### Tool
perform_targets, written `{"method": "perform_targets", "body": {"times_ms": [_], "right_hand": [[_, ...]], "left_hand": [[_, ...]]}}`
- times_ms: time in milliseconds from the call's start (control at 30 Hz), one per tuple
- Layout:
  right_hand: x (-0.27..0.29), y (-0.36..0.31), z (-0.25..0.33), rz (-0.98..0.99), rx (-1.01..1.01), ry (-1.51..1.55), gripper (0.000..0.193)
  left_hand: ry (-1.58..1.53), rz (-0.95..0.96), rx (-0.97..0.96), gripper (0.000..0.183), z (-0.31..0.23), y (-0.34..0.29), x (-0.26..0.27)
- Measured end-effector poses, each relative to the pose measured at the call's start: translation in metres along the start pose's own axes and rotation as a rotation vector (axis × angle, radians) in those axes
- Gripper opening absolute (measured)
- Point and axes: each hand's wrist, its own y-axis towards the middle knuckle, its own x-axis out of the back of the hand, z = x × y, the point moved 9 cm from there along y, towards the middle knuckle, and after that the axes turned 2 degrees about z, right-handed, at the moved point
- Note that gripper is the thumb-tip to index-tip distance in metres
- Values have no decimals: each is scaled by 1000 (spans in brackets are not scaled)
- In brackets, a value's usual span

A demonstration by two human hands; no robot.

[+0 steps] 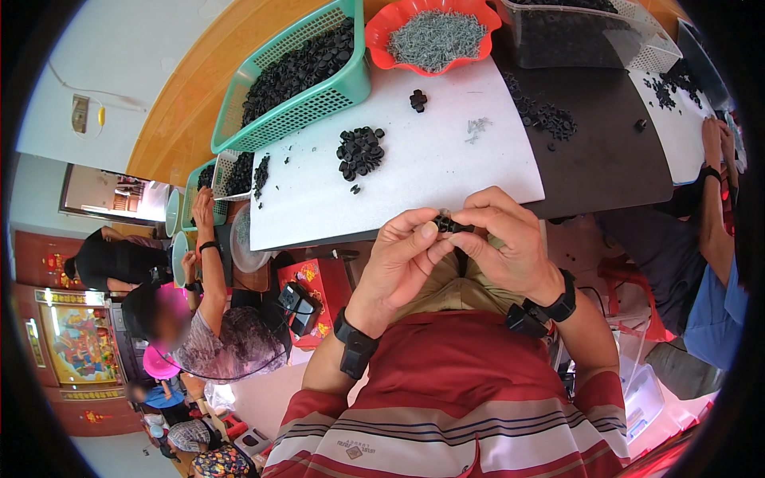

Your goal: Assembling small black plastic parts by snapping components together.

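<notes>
A small black plastic part (453,225) is pinched between the fingertips of both my hands, just in front of the table's near edge. My left hand (398,259) is closed on its left end with thumb and forefinger. From the other side, my right hand (514,243) grips it the same way. Its finer shape is partly covered by my fingers. Beyond my hands, a heap of similar black parts (360,151) lies on the white sheet (319,199). One cross-shaped black piece (418,100) sits farther back, and a few small metal screws (476,129) are scattered to the right.
A green basket (327,99) of black parts and a red bowl (378,44) of screws stand at the back. At back right is a clear bin (574,49). Co-workers' hands reach in at left (204,209) and right (712,139). A red box (335,279) stands below left.
</notes>
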Motion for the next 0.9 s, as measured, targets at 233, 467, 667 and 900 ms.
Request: {"method": "perform_targets", "body": {"times_ms": [233, 467, 667, 900], "right_hand": [[1, -1, 2, 10, -1, -13, 23], [3, -4, 0, -10, 22, -25, 24], [3, -7, 1, -40, 57, -17, 26], [4, -8, 9, -40, 141, -90, 30]], "left_hand": [[45, -34, 8, 20, 4, -1, 1], [104, -65, -19, 20, 5, -1, -3], [118, -49, -40, 21, 3, -2, -5], [146, -74, -43, 20, 5, -4, -8]]}}
